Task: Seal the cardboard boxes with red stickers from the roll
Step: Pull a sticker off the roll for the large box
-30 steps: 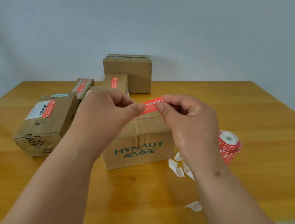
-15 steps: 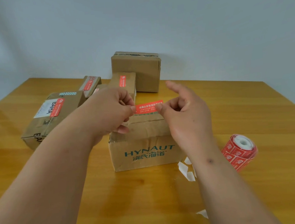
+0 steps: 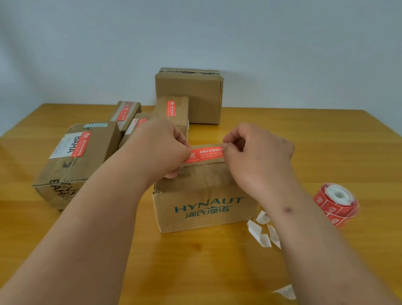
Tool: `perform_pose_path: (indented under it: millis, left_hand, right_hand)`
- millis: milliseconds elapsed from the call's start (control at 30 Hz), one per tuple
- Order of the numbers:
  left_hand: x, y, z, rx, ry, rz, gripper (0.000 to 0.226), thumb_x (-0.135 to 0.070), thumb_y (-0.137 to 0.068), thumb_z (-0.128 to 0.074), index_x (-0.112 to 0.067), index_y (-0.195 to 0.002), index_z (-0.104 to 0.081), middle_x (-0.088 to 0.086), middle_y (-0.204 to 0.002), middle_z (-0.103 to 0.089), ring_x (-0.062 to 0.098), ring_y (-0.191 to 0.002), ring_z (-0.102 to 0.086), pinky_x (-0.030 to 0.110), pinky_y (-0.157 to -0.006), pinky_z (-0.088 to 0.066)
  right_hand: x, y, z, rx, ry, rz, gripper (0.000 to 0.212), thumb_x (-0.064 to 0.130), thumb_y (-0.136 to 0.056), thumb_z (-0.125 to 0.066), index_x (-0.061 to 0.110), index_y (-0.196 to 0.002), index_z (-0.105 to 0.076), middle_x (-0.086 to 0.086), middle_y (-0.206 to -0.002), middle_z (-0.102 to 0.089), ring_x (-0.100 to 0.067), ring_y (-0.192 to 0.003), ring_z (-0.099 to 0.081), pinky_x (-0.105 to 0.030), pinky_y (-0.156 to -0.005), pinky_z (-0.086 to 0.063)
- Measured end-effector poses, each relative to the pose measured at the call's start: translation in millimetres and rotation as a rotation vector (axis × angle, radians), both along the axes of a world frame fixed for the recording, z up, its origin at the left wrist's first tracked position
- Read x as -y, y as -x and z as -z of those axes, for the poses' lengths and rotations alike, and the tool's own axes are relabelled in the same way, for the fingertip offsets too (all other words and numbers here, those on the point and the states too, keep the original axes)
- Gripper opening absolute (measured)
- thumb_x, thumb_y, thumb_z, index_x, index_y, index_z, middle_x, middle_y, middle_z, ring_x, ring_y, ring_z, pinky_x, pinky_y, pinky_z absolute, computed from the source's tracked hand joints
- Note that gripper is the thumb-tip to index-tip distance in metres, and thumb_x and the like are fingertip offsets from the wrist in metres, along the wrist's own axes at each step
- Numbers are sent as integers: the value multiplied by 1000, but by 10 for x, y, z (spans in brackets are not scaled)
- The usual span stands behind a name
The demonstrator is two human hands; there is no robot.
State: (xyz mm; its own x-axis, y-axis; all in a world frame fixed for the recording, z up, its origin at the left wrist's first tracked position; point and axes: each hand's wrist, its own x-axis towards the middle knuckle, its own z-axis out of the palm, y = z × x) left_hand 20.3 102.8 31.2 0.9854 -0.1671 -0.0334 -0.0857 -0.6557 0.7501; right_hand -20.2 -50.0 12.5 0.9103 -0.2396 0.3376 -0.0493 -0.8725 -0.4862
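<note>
Meanwhile, a red seal meets the HYNAUT carton

From my remote seat I watch both hands stretch one red sticker (image 3: pixel 203 154) flat across the top of the HYNAUT box (image 3: pixel 203 208), near its far edge. My left hand (image 3: pixel 157 147) has its grip pinched on the sticker's left end, thumb and fingertips curled onto it; my right hand (image 3: pixel 255 154) pinches the right end the same way, other fingers folded in. Whether the strip is already pressed fully down I cannot tell.

On the yellow wooden bench (image 3: pixel 180 274) the sticker roll (image 3: pixel 336 204) lies on its side to the right of the box, near my right forearm, white core showing. White backing scraps (image 3: pixel 261 234) lie just beside the box's front right corner, with one more scrap (image 3: pixel 286 291) nearer the camera.

Behind and to the left stand other cartons: a large box (image 3: pixel 92 156) bearing a white label and a red sticker, three smaller stickered boxes (image 3: pixel 172 110) clustered beyond my left hand, and a plain brown box (image 3: pixel 190 95) at the back against the pale wall
</note>
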Motion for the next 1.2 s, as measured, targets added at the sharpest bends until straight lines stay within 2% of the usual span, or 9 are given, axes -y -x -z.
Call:
perform_pose_path:
  millis: [100,167,333,500,633,867,1033,1200]
  left_hand:
    - [23,-39,46,34,-98,11,13,-12,-85,-62,-22,-94,-64,2,-84,-68,19,-66,-70,38,-63,-62]
    - [35,-56,63,79,-150,11,15,-14,-83,-63,-21,-96,-59,1,-85,-66,19,-68,-67,38,-63,-61]
    - [55,-70,101,130,-240,20,13,-19,-84,-65,-23,-95,-57,-3,-89,-63,12,-75,-59,23,-56,-46]
    - [47,-67,127,166,-288,24,10,-23,-86,-64,-25,-93,-57,-7,-89,-61,11,-83,-57,18,-59,-41]
    - [56,-73,153,182,-317,20,10,-22,-87,-63,-26,-92,-55,-8,-88,-60,9,-81,-55,18,-56,-37]
    - [103,-54,189,216,-371,-14,13,-23,-86,-63,-27,-96,-54,-9,-91,-55,10,-82,-52,21,-58,-39]
    - [129,-49,180,210,-408,-26,13,-22,-88,-61,-25,-99,-54,-7,-95,-57,14,-86,-54,25,-66,-45]
    - [121,-40,185,224,-418,-30,15,-24,-87,-62,-26,-99,-53,-9,-89,-54,12,-82,-52,21,-56,-39]
  right_hand:
    - [-14,-23,32,-9,72,18,11,27,-89,-49,33,-83,-56,14,-74,-59,-10,-85,-55,-35,-90,-22]
    - [-1,-34,60,-11,105,19,11,28,-88,-49,33,-82,-56,14,-72,-59,-11,-87,-54,-36,-92,-22]
    - [32,-52,127,4,141,8,8,33,-90,-51,33,-85,-58,15,-74,-59,-11,-91,-51,-37,-96,-20]
    - [38,-68,164,33,163,1,7,37,-90,-54,32,-87,-59,15,-75,-58,-11,-91,-49,-38,-98,-19]
    - [36,-73,198,58,204,-2,7,35,-90,-54,31,-88,-59,14,-76,-59,-12,-93,-48,-38,-96,-17]
    - [19,-82,236,97,288,-13,7,34,-88,-54,29,-85,-58,14,-77,-58,-14,-94,-48,-38,-92,-13]
    - [16,-79,248,98,313,-28,5,33,-89,-54,30,-85,-56,13,-83,-60,-15,-96,-48,-39,-93,-15]
    - [21,-69,244,93,308,-48,5,31,-89,-53,30,-85,-54,13,-83,-58,-15,-93,-47,-38,-92,-14]
